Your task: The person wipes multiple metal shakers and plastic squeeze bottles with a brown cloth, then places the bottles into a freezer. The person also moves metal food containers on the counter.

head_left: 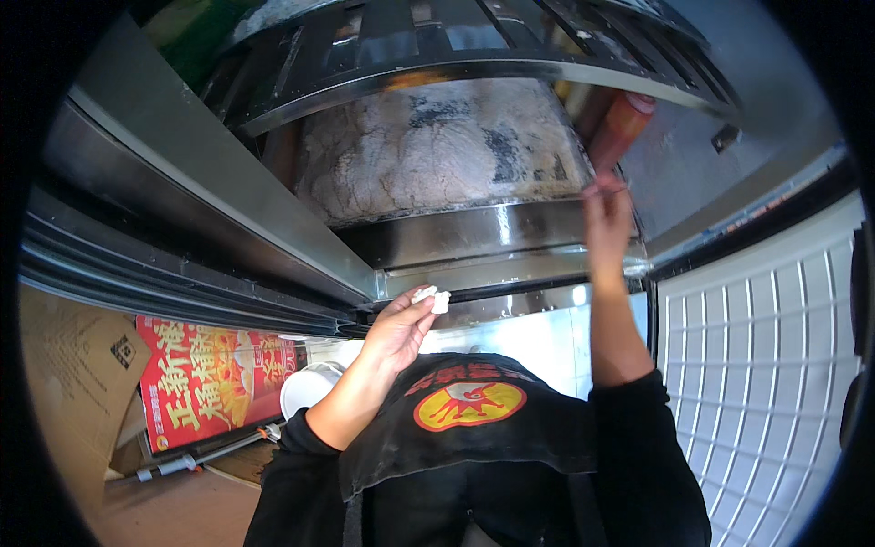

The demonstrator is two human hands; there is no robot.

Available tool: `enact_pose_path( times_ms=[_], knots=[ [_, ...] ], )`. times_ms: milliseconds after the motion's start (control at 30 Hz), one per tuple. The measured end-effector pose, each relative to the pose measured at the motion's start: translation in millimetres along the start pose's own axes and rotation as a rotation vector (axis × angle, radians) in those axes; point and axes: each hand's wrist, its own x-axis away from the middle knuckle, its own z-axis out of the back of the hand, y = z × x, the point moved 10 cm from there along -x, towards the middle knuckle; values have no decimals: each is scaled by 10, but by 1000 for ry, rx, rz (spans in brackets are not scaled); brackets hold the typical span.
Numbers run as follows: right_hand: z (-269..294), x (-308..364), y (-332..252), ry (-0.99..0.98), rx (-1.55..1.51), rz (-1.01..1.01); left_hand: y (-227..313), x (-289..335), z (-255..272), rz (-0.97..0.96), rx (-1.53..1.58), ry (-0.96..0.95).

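- left hand (396,332) pinches a white lump (441,302) between thumb and fingers
- right hand (608,214), blurred, near the tray (437,239); cannot tell whether open or closed

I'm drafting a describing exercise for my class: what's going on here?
Someone in a black apron is at an open metal cabinet. The left hand pinches a small white lump. The right hand, motion-blurred, is by a reddish bottle beside the white-dusted tray; whether it grips anything is unclear.
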Motion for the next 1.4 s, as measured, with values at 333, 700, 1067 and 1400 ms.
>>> enact_pose_path(
  times_ms=[333,700,1067,1400],
  knots=[
    [-933,2132,-338,-605,249,47,-313,409,73,121,-341,-189],
    [248,-20,695,-209,1212,144,76,835,939,108,-343,-174],
    [-390,146,889,-537,1451,207,164,972,1561,17,-200,68],
    [-1409,768,521,-649,1184,171,147,965,1491,3,-175,56]
  ],
)
